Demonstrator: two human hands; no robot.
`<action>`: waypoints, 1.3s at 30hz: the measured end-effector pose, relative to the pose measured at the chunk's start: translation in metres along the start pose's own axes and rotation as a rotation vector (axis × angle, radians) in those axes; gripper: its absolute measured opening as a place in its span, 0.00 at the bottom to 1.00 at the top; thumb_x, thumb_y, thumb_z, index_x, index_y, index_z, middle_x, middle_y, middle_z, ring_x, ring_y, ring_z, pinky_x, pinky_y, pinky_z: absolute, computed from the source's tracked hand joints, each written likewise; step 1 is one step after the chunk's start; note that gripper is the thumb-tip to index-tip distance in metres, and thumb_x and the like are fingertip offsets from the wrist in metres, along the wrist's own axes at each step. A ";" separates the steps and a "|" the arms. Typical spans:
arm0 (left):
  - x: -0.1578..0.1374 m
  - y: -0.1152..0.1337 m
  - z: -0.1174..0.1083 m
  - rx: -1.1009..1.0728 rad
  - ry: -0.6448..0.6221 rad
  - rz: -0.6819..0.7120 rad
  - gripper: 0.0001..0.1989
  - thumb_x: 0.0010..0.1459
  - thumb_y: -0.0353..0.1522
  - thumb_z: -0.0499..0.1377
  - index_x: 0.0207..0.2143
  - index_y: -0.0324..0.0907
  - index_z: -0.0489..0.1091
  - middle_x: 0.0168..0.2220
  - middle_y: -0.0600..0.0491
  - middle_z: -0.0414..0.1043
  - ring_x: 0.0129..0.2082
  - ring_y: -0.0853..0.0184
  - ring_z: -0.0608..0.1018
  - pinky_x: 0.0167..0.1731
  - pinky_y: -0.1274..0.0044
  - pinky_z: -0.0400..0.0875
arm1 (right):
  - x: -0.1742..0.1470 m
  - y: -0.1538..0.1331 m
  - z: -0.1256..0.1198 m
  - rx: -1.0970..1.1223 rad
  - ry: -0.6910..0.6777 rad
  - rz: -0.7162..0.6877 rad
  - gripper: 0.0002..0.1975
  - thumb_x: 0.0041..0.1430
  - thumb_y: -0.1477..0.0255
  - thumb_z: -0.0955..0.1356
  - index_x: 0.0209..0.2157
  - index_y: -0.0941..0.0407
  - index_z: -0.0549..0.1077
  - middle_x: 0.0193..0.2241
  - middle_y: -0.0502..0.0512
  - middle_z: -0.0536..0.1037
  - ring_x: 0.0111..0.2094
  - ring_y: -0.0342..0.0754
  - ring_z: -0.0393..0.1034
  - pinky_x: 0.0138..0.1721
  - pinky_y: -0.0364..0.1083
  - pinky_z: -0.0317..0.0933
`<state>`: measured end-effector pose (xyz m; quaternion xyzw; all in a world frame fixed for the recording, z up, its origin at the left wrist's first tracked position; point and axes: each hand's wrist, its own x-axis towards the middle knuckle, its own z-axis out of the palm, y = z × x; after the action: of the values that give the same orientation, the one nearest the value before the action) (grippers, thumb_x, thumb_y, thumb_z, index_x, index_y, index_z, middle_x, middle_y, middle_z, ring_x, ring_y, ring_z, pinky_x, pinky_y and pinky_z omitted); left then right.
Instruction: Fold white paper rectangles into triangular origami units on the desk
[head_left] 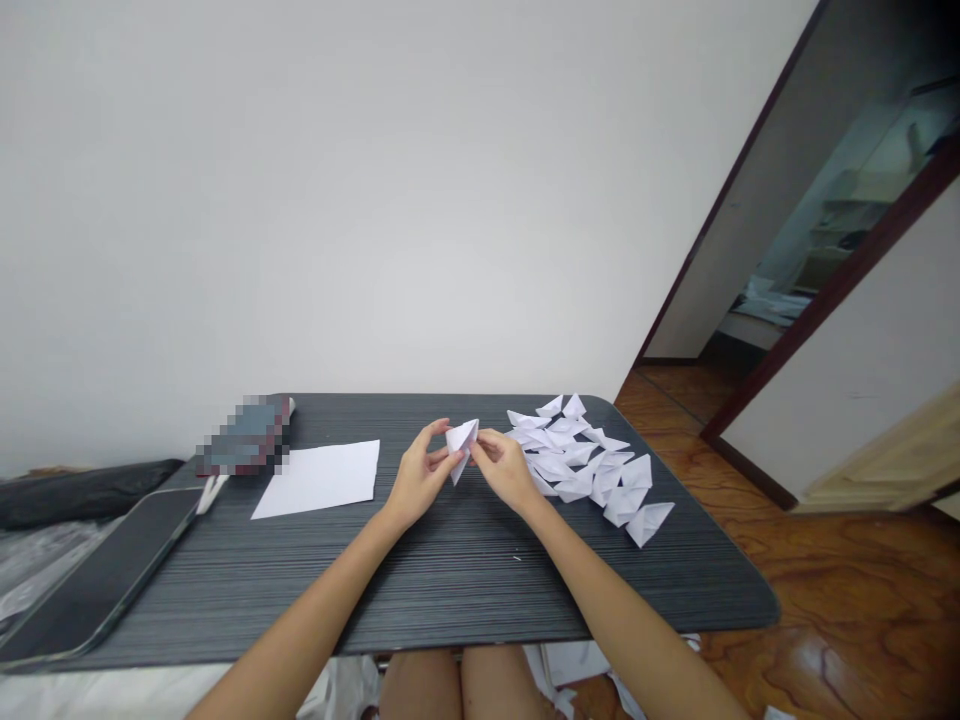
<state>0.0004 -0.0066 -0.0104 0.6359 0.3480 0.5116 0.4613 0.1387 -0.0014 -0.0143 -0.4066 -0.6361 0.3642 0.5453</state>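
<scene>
A small folded white paper piece [463, 437], pointed at its lower end, is held up over the middle of the dark table. My left hand [421, 474] pinches it from the left between thumb and fingers. From the right, my right hand [504, 466] grips its edge with the fingertips. Just beyond my right hand lies a pile of folded white paper boats [574, 455], several of them overlapping. To the left of my left hand a flat sheet of white paper [322, 480] rests on the table.
The dark table [450, 590] stands against a white wall. At its left edge lies a phone [105, 580] with a white cable [211, 492]; a blurred-out object [247, 436] sits behind. Paper scraps [574, 664] are on the floor below. A doorway opens at right.
</scene>
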 end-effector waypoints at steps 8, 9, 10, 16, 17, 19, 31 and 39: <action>-0.001 0.006 -0.001 0.159 0.006 -0.037 0.23 0.50 0.37 0.54 0.49 0.40 0.61 0.43 0.47 0.69 0.38 0.63 0.74 0.41 0.72 0.67 | -0.006 0.000 -0.004 -0.217 -0.006 -0.053 0.15 0.56 0.67 0.58 0.41 0.55 0.70 0.18 0.50 0.71 0.18 0.44 0.66 0.22 0.43 0.61; -0.001 0.006 -0.002 0.138 -0.005 -0.063 0.23 0.50 0.38 0.54 0.49 0.40 0.61 0.40 0.48 0.71 0.37 0.63 0.75 0.40 0.72 0.68 | -0.005 0.000 -0.005 -0.215 -0.014 -0.059 0.16 0.56 0.67 0.58 0.44 0.54 0.69 0.19 0.50 0.72 0.18 0.44 0.66 0.22 0.43 0.61; 0.000 0.006 -0.003 0.088 -0.029 -0.091 0.24 0.50 0.38 0.54 0.50 0.40 0.61 0.38 0.49 0.73 0.36 0.63 0.75 0.39 0.71 0.68 | -0.005 0.000 -0.007 -0.218 -0.020 -0.074 0.16 0.56 0.68 0.58 0.45 0.54 0.68 0.20 0.50 0.73 0.18 0.44 0.66 0.23 0.43 0.61; 0.002 0.006 -0.009 -0.322 -0.029 -0.219 0.22 0.47 0.34 0.58 0.46 0.36 0.65 0.37 0.47 0.73 0.38 0.61 0.74 0.41 0.67 0.67 | -0.003 -0.005 -0.018 -0.302 -0.095 -0.271 0.17 0.56 0.75 0.58 0.46 0.53 0.68 0.23 0.51 0.71 0.23 0.42 0.65 0.30 0.43 0.60; 0.002 0.006 -0.010 -0.362 -0.012 -0.231 0.21 0.46 0.33 0.58 0.44 0.35 0.66 0.37 0.46 0.73 0.38 0.60 0.74 0.41 0.67 0.67 | -0.003 -0.006 -0.019 -0.305 -0.112 -0.296 0.18 0.55 0.76 0.58 0.46 0.52 0.68 0.25 0.51 0.71 0.24 0.41 0.65 0.30 0.42 0.60; 0.002 0.006 -0.011 -0.417 -0.003 -0.248 0.19 0.45 0.32 0.59 0.42 0.34 0.67 0.37 0.44 0.73 0.38 0.59 0.74 0.41 0.66 0.67 | -0.003 -0.006 -0.019 -0.312 -0.127 -0.326 0.19 0.54 0.79 0.58 0.45 0.51 0.68 0.29 0.52 0.71 0.24 0.40 0.64 0.29 0.42 0.60; 0.003 0.001 -0.009 -0.281 0.034 -0.209 0.22 0.41 0.34 0.62 0.39 0.39 0.60 0.30 0.52 0.72 0.27 0.68 0.75 0.29 0.75 0.70 | -0.006 -0.006 -0.014 -0.403 -0.156 -0.382 0.21 0.52 0.81 0.59 0.47 0.52 0.66 0.30 0.53 0.68 0.29 0.42 0.61 0.30 0.41 0.57; 0.002 -0.002 0.000 -0.193 -0.059 -0.188 0.24 0.41 0.34 0.62 0.41 0.37 0.62 0.33 0.49 0.73 0.29 0.67 0.75 0.31 0.76 0.69 | -0.005 -0.004 -0.008 -0.386 0.003 -0.256 0.09 0.48 0.77 0.64 0.31 0.57 0.74 0.26 0.52 0.67 0.27 0.43 0.61 0.28 0.42 0.55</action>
<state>0.0012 -0.0040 -0.0119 0.5680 0.3417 0.4782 0.5761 0.1467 -0.0077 -0.0112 -0.4199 -0.7395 0.1629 0.5002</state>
